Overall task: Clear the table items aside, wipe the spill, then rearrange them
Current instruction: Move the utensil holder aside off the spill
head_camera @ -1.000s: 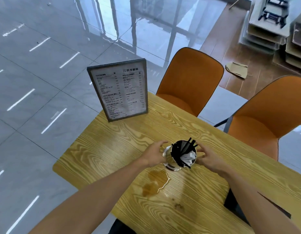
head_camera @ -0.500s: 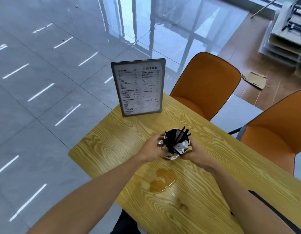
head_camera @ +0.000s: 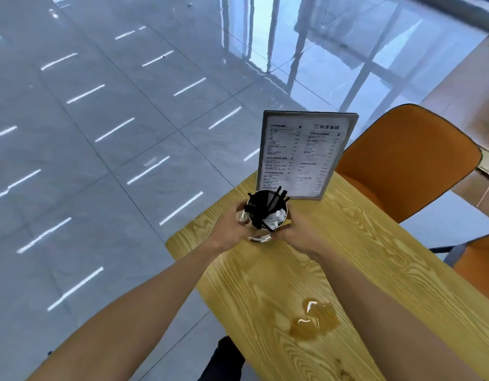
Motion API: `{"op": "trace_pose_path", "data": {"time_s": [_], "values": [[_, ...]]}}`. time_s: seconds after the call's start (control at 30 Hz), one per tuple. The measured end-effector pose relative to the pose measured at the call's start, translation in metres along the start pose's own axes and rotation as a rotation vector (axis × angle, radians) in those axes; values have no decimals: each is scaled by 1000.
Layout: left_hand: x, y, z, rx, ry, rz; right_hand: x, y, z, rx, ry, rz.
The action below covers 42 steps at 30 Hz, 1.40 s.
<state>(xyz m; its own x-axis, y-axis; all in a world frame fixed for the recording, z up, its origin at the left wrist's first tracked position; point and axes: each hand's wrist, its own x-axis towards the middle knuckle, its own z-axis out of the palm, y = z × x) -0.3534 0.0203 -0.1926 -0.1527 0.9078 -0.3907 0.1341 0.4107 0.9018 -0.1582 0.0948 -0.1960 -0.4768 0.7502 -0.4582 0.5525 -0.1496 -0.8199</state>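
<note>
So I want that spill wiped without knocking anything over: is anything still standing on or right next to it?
Nothing visible does. The spill lies on bare table. The left hand and right hand hold the straw holder far beyond it, close in front of the menu stand at the table's end.

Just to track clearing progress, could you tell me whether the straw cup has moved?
Yes: the straw cup went from beside the spill to near the menu stand.
</note>
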Motion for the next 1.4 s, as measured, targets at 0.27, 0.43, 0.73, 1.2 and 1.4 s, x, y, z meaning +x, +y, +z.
{"op": "trace_pose_path", "data": {"time_s": [0.27, 0.43, 0.73, 1.2, 1.4], "values": [[13, -25, -60, -23, 123, -22, 46, -33, 48, -104, -13, -66], [17, -29, -76, 6, 169, -56, 62, -40, 60, -86, -27, -41], [9, -30, -71, 123, 180, -216, 58, -36, 63, -80, -59, -17], [-12, -7, 83, 741, -332, -104, -70, 64, -23, -598, 48, 250], [-53, 9, 208, 930, -530, 97, -185, 133, -61, -640, 185, 373]]}}
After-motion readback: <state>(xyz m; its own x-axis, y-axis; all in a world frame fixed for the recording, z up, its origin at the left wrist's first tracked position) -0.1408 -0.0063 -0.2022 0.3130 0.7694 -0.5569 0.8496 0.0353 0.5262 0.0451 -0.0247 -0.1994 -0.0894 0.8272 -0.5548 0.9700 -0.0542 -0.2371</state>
